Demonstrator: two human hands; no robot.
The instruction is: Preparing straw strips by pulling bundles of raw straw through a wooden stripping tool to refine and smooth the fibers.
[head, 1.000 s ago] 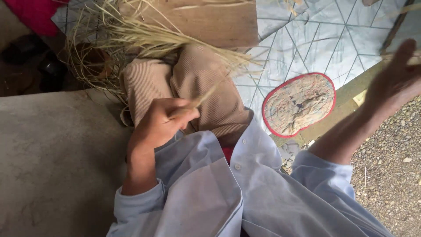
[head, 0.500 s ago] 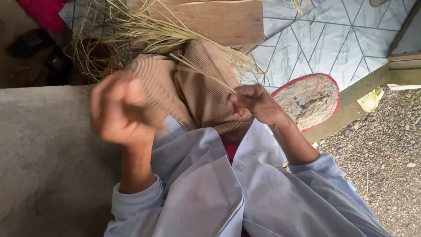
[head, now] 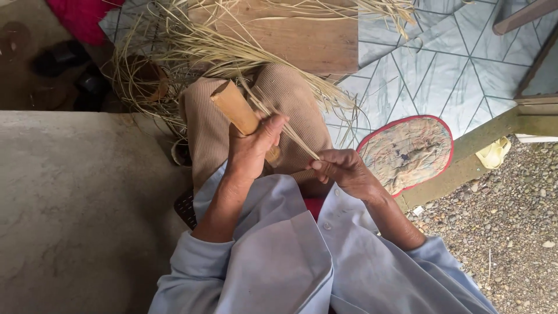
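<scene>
Patterned tile floor [head: 465, 64] fills the upper right of the head view, gravel the lower right, and a grey concrete slab [head: 75, 203] the left. A wooden board [head: 302, 35] lies at top centre under a loose heap of pale straw fibres [head: 192, 52], and an oval woven mat with a red rim [head: 410, 152] sits right of centre.

At mid-frame the left hand [head: 253, 148] is closed around a short tan wooden tube [head: 235, 107], which tilts up and to the left over the person's lap. The right hand [head: 343, 171] pinches the near end of a thin straw strand [head: 285, 131] between thumb and fingers; the strand runs up and left to touch the tube by the left thumb.

The strand looks light, springy and easily split, best held close to its end. The tube looks stiff and light, suited to a full wrap grip at its lower half. Both forearms angle inward, elbows bent, wrists close together.
</scene>
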